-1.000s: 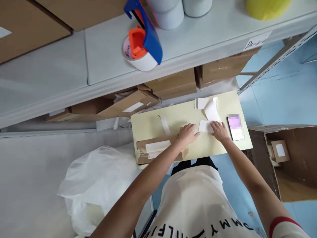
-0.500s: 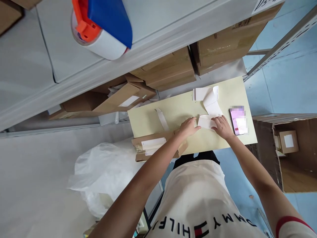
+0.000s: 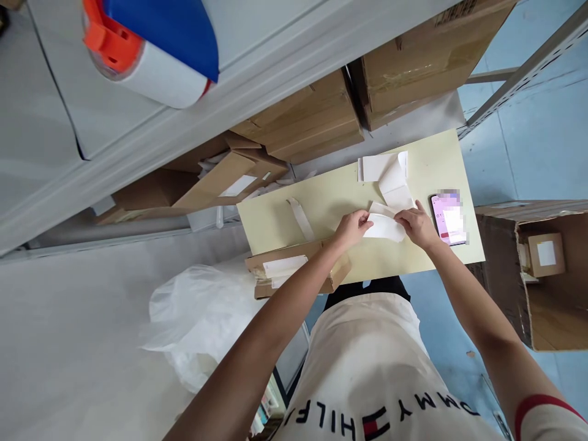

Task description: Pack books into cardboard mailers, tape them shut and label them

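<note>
A white paper label (image 3: pixel 384 226) is pinched between both hands just above the pale yellow tabletop (image 3: pixel 340 202). My left hand (image 3: pixel 353 228) grips its left edge and my right hand (image 3: pixel 417 224) grips its right edge. The label hangs at the end of a folded strip of white labels (image 3: pixel 383 173) that runs back across the table. A flat brown cardboard box (image 3: pixel 294 272) with white stickers lies under my left forearm at the table's near left corner. A phone (image 3: pixel 448 218) with a lit screen lies just right of my right hand.
A loose white strip (image 3: pixel 301 218) lies on the table's left half. Brown cartons (image 3: pixel 321 122) fill the shelf behind the table. A blue and orange tape dispenser (image 3: pixel 147 43) sits on the upper shelf. A white plastic bag (image 3: pixel 202 321) is at lower left, an open carton (image 3: pixel 546 269) at right.
Both hands went from pressing the label flat on the table to pinching its edges and lifting it. The view tilted down, so the shelf and tape dispenser look closer.
</note>
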Available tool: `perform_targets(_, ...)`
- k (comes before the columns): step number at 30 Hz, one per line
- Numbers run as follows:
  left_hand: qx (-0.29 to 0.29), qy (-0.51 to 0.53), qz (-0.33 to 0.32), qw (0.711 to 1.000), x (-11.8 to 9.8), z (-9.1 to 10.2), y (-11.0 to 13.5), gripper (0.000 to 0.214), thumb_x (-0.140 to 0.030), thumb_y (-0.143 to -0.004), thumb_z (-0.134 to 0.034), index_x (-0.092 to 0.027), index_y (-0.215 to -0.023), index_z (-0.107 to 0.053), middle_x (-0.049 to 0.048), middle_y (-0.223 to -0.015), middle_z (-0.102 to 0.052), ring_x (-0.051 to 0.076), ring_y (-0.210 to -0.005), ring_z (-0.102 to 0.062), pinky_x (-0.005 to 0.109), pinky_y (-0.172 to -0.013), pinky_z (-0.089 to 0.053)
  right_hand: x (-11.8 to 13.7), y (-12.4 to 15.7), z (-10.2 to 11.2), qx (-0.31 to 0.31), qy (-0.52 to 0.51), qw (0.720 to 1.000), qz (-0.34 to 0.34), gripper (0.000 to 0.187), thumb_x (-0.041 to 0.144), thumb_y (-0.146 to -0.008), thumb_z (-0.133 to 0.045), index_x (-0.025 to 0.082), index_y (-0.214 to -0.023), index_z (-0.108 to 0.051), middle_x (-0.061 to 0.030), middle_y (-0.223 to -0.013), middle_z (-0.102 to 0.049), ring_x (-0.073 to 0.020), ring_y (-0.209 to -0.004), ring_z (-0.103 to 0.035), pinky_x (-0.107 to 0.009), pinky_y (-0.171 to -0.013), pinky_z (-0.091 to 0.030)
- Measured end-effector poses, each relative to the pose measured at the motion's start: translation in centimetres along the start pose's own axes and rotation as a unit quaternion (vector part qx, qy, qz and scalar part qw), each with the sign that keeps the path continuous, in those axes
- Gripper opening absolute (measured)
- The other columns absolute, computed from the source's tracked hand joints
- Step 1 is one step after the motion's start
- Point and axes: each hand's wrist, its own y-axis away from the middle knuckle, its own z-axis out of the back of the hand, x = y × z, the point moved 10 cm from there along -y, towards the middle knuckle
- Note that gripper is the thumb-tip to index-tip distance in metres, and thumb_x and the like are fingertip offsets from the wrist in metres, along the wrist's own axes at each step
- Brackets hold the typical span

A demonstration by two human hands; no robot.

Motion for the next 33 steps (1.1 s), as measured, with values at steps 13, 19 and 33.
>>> perform_targets(13, -0.030, -0.012, 0.003, 0.999, 0.5, 0.9, -0.4, 0.011, -0.026, -0.083, -0.063, -0.019, -0.074, -0.061, -0.0025, -0.069, -0.064, 0.012, -0.063, -0.056, 0.025, -0.065, -0.045, 0.5, 0.3, 0.5, -0.033, -0.018, 0.997, -0.073, 0.016, 0.035, -0.092, -0.053, 0.024, -0.086, -0.064, -0.0050, -0.075, -0.071, -0.0248, -0.070, -0.065, -0.047, -0.083, -0.052)
perform_targets(19, -0.023, -0.002, 0.000, 1.000, 0.3, 0.8, -0.2, 0.009, -0.022, -0.085, -0.063, -0.019, -0.094, -0.062, 0.0043, -0.092, -0.070, 0.015, -0.085, -0.065, 0.028, -0.078, -0.051, 1.8, 0.0, 1.2, -0.021, 0.035, 0.998, -0.044, 0.022, 0.028, -0.095, -0.045, 0.023, -0.085, -0.064, -0.0050, -0.082, -0.071, -0.0230, -0.071, -0.066, -0.055, -0.100, -0.041)
perform_targets(33, -0.029, -0.153, -0.173, 0.973, -7.9, 1.2, 5.4, 0.038, -0.033, -0.083, -0.066, -0.019, -0.118, -0.059, 0.0116, -0.118, -0.066, 0.027, -0.108, -0.062, 0.038, -0.095, -0.047, 3.4, -0.5, 0.0, 0.005, -0.423, 0.888, -0.181, 0.027, 0.037, -0.089, -0.045, 0.020, -0.099, -0.063, -0.0038, -0.085, -0.069, -0.0176, -0.074, -0.065, -0.034, -0.069, -0.054)
